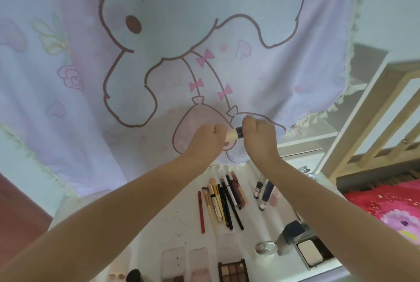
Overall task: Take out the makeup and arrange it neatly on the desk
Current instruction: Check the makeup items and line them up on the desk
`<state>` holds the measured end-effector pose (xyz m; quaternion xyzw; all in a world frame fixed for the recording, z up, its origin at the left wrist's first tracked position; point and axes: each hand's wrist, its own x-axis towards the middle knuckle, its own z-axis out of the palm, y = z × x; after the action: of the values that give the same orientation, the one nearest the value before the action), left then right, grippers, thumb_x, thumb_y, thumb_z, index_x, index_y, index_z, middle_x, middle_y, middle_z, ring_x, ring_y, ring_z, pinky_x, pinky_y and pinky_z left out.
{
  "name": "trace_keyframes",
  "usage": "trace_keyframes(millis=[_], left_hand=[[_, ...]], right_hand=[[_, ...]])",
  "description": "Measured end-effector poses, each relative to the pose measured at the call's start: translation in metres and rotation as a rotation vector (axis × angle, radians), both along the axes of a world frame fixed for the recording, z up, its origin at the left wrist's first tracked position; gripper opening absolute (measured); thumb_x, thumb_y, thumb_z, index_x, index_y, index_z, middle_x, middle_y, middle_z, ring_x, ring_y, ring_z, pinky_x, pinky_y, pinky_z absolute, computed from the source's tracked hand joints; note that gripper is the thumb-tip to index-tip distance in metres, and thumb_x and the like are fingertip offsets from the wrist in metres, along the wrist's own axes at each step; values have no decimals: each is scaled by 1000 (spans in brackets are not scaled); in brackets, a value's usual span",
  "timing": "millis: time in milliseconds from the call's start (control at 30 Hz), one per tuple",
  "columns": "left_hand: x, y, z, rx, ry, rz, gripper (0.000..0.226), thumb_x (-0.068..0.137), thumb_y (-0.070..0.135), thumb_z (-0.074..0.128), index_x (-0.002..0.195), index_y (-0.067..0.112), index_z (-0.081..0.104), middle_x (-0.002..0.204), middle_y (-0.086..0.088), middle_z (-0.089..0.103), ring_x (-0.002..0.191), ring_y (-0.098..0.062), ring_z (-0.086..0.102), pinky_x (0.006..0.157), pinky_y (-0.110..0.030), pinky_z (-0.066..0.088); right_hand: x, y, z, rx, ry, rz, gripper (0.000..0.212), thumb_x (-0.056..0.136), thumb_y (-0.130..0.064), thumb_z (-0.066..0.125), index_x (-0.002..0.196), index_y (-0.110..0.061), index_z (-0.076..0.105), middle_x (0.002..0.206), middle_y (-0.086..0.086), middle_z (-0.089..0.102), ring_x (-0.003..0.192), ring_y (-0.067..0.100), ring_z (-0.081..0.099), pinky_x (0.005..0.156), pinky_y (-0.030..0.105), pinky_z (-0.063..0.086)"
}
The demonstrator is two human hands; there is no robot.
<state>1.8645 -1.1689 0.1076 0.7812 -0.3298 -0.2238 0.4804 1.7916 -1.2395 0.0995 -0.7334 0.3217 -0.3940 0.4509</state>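
- My left hand (208,138) is curled shut around the cream end of a little makeup stick (302,134), and my right hand (259,137) is fisted on its black end, so both have it, held up in front of the cartoon curtain (159,54).
- Feels like it'd be light, rigid, smooth plastic, so kinda slippery; I'd grip the barrel on each side of the seam.
- Below on the desk (172,220): a row of brushes and pencils (221,204), small bottles (264,193), an eyeshadow palette (233,270) and a powder compact (310,253).
- That compact looks breakable, so I'd pick it up by the edges.
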Motion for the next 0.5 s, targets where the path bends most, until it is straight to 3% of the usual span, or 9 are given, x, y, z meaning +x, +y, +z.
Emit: trace_keyframes(millis=[133, 233, 333, 433, 500], left_hand=[[8, 12, 24, -38, 113, 14, 36, 97, 18, 28, 65, 15, 43, 53, 0, 39, 46, -12, 31, 43, -21, 25], [13, 25, 32, -12, 357, -104, 42, 96, 19, 23, 58, 13, 37, 34, 7, 28, 30, -8, 21, 33, -13, 17], [18, 36, 29, -33, 434, -173, 42, 96, 19, 22, 57, 13, 35, 32, 9, 24, 28, -7, 17, 33, -12, 14], [27, 47, 30, -14, 404, -166, 43, 99, 31, 27, 63, 12, 43, 35, 9, 27, 30, -6, 21, 35, -15, 18], [31, 56, 29, 53, 288, -128, 39, 98, 36, 34, 72, 11, 48, 41, 8, 32, 37, -6, 25, 40, -16, 22]], right_hand=[[17, -1, 18, -113, -54, 65, 48, 88, -14, 37, 41, -14, 25, 26, -6, 28, 31, 8, 32, 36, 17, 18], [23, 4, 28, -327, -96, 167, 43, 79, -18, 32, 38, -21, 20, 26, -6, 34, 32, 9, 33, 36, 18, 18], [26, 1, 33, -552, -71, 309, 45, 80, -17, 32, 39, -28, 19, 27, -3, 26, 36, 8, 37, 38, 17, 22], [26, -7, 32, -630, 125, 422, 48, 93, -25, 36, 46, -26, 27, 42, -10, 27, 39, 9, 34, 43, 18, 26], [25, -9, 29, -468, 334, 510, 48, 98, -27, 37, 51, -19, 36, 44, -6, 34, 38, 7, 32, 43, 18, 26]])
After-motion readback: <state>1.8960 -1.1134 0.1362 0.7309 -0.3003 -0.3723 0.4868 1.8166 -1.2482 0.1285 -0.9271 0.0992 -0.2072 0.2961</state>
